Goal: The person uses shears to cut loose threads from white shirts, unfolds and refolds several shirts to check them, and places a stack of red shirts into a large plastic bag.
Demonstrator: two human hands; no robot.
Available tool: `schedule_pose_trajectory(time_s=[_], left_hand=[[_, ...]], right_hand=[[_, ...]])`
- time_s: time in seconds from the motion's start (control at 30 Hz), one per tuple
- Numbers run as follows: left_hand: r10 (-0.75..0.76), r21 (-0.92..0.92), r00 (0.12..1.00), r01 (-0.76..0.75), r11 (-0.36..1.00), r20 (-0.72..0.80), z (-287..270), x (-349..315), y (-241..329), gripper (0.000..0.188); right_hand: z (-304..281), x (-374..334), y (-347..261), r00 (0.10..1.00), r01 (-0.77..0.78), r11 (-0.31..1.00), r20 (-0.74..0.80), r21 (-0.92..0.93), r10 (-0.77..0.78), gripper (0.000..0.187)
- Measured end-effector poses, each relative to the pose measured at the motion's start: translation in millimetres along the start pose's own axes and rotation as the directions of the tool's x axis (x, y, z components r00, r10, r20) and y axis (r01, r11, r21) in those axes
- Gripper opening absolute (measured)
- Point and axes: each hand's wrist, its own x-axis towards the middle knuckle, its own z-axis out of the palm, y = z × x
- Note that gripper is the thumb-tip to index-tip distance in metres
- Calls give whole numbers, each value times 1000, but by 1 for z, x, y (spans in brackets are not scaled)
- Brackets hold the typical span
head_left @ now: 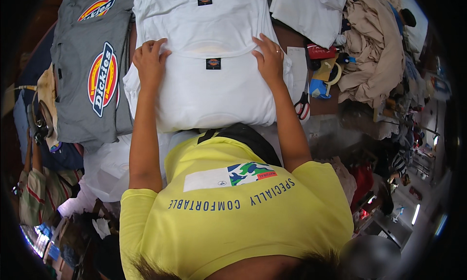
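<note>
A white T-shirt [214, 95] lies flat in front of me, on top of a stack of white shirts. At its neckline sits a small black label [213, 63]. My left hand [151, 61] rests on the left shoulder of the shirt, thumb and forefinger apart. On the opposite shoulder lies my right hand [270, 60], its fingers spread and a ring on one of them. Both hands touch the cloth beside the collar; neither grips anything that I can see. More white shirts [228, 17] with black neck labels overlap just beyond.
Grey T-shirts [78, 76] with a colourful printed emblem lie at the left. To the right are scissors [302, 106], a tape roll [333, 74], a red item [321, 51] and a heap of beige cloth [372, 51]. Folded white cloth [311, 12] lies at the far right. Another person's striped sleeve [44, 195] shows at left.
</note>
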Motion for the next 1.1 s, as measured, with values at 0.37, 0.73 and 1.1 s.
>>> schedule_pose_trajectory(time_s=[0.37,0.73,1.1], left_hand=[[176,22,973,-182,983,146,-6,7,6,20],[331,57,938,-338,939,103,-48,-65,14,33],[212,93,974,-219,971,84,-49,-122,30,38]], right_hand=[[-14,22,19,975,-130,983,198,132,103,25],[-39,-27,26,936,352,936,17,-26,-352,18],[-46,-64,17,945,324,944,-32,-66,-327,17]])
